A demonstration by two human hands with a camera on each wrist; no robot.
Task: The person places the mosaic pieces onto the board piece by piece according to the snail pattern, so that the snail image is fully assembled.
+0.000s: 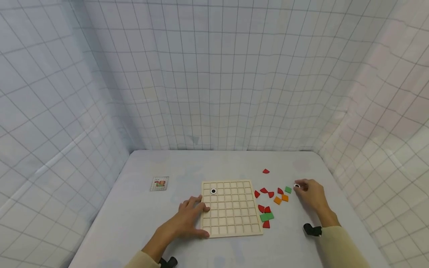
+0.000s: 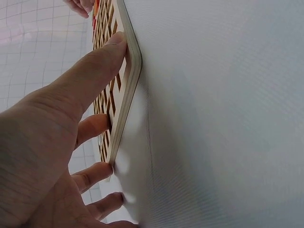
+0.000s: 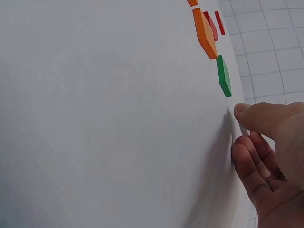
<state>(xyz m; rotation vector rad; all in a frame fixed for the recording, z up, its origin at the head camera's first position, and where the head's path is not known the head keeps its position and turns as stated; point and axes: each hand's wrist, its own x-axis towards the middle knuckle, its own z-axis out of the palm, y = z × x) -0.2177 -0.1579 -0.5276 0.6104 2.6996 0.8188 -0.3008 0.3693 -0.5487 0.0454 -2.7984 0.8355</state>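
Observation:
A pale wooden grid board (image 1: 232, 214) lies on the table with raised strips between its square cells. My left hand (image 1: 190, 217) rests at its left side; in the left wrist view the thumb (image 2: 102, 61) presses the board's near corner and two fingers touch the edge. A white disc with a black centre (image 1: 213, 191) sits in a cell near the far left corner. To the right of the board, my right hand (image 1: 311, 193) pinches a similar white disc (image 1: 296, 185) between thumb and fingers. In the right wrist view the fingers mostly hide that disc.
Between board and right hand lie several red wedge pieces (image 1: 266, 171), orange squares (image 1: 277, 200), a green square (image 1: 288, 190) and green pieces (image 1: 266, 217) near the board's right edge. A small picture card (image 1: 159, 183) lies at the far left. White grid-lined curtains (image 1: 214, 82) enclose the table.

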